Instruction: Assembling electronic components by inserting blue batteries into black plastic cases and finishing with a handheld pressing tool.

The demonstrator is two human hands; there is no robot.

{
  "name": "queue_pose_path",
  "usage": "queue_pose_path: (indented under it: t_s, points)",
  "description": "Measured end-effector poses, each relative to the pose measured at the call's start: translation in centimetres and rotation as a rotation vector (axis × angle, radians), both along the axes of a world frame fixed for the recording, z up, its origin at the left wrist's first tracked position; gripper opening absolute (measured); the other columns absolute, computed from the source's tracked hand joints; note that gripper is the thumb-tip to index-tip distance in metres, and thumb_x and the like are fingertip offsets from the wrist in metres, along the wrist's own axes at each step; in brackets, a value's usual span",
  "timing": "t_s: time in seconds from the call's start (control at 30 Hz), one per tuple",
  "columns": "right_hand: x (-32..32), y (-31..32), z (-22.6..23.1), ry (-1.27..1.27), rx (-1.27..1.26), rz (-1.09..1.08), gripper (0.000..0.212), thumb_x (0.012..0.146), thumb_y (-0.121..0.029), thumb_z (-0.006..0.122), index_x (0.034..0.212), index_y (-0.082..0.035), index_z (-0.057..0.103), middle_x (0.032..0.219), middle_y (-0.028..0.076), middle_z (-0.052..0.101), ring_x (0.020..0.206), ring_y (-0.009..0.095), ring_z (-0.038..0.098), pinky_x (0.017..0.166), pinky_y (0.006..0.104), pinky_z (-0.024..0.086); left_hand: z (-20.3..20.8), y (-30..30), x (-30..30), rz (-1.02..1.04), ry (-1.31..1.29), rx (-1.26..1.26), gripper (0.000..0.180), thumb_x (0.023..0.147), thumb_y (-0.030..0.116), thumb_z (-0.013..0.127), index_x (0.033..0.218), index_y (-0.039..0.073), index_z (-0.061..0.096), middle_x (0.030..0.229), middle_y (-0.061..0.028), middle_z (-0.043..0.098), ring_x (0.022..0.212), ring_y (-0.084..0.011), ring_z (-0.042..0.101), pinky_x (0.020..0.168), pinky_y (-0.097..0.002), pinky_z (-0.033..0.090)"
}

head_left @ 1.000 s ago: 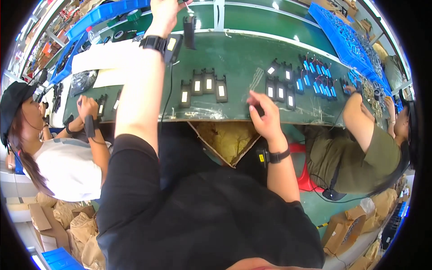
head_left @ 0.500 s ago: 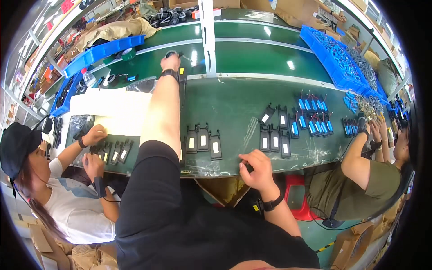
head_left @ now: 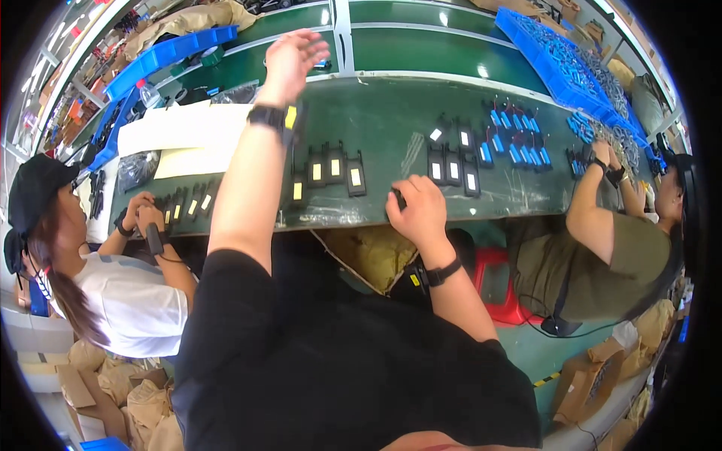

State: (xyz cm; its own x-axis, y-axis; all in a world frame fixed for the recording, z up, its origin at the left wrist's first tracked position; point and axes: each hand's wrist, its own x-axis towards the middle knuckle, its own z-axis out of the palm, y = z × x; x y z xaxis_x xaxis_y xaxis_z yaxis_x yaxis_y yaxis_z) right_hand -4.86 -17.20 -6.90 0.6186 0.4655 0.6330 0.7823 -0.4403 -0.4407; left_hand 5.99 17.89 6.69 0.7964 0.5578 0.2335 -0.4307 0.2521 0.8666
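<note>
My left hand (head_left: pixel 293 66) is raised over the far side of the green worktable (head_left: pixel 380 98), fingers spread and nothing in them. Just behind its fingertips lies a small dark and blue object (head_left: pixel 322 65), too small to name. My right hand (head_left: pixel 423 210) rests at the table's near edge, closed on a small black piece (head_left: pixel 398 198) that shows between thumb and forefinger. Between my arms stand several flat black cases (head_left: pixel 335 167) with pale labels. A second group of black cases (head_left: pixel 452 167) with white labels lies beyond my right hand.
Blue battery packs (head_left: pixel 519 154) with wires lie at the right, below a large blue bin (head_left: pixel 553 64). Paper sheets (head_left: pixel 180 131) cover the left. Co-workers' hands work at left (head_left: pixel 143 214) and right (head_left: pixel 608 159). A red stool (head_left: pixel 496 289) stands below the table.
The view has shifted, so the table sits higher in it. My left hand held a dark round thing at the far side; now its fingers are spread, without it. My right hand stays at the edge.
</note>
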Motion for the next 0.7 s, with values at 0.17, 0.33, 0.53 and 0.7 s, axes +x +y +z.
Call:
queue_pose_path:
  t_s: [0.17,0.33,0.53,0.7]
  points:
    - [0.2,0.2,-0.7,-0.071,-0.014,-0.002,0.014,0.083,-0.015,0.078,0.095,-0.007,0.075,0.088,0.01,0.065,0.085,0.034,0.066,0.075,0.046,0.055,-3.4,-10.9,-14.9,0.248,0.069,1.637,0.015,0.088,0.0,0.065,0.1,0.006,0.073,0.088,-0.0101,0.076,0.093,-0.03,0.074,0.093,-0.0443,0.057]
    - [-0.7,0.2,-0.7,-0.132,-0.017,-0.015,0.015,0.083,-0.016,0.078,0.096,-0.007,0.075,0.09,0.01,0.065,0.086,0.034,0.066,0.077,0.0466,0.056,-12.2,-13.7,-18.5,0.172,0.088,1.449,0.018,0.085,0.004,0.07,0.102,0.004,0.075,0.104,-0.0139,0.078,0.105,-0.0381,0.072,0.105,-0.0497,0.054]
    - [-0.8,0.0,-0.6,-0.096,-0.115,-0.033,0.028,0.081,-0.019,0.079,0.107,-0.008,0.075,0.099,0.011,0.067,0.094,0.035,0.068,0.083,0.048,0.056,-11.9,-16.1,-19.1,0.041,0.165,1.442,0.017,0.091,0.006,0.068,0.105,0.0,0.074,0.097,-0.0173,0.078,0.101,-0.0407,0.074,0.102,-0.0528,0.057]
    - [-0.4,-1.9,0.5,-0.04,-0.079,0.173,0.102,0.072,-0.016,0.078,0.168,-0.011,0.042,0.143,0.015,0.067,0.116,0.04,0.07,0.096,0.0466,0.056,-10.1,-15.9,-18.4,-0.179,0.157,1.53,0.016,0.085,0.006,0.068,0.097,-0.001,0.076,0.1,-0.0188,0.079,0.096,-0.0421,0.075,0.091,-0.0478,0.062]
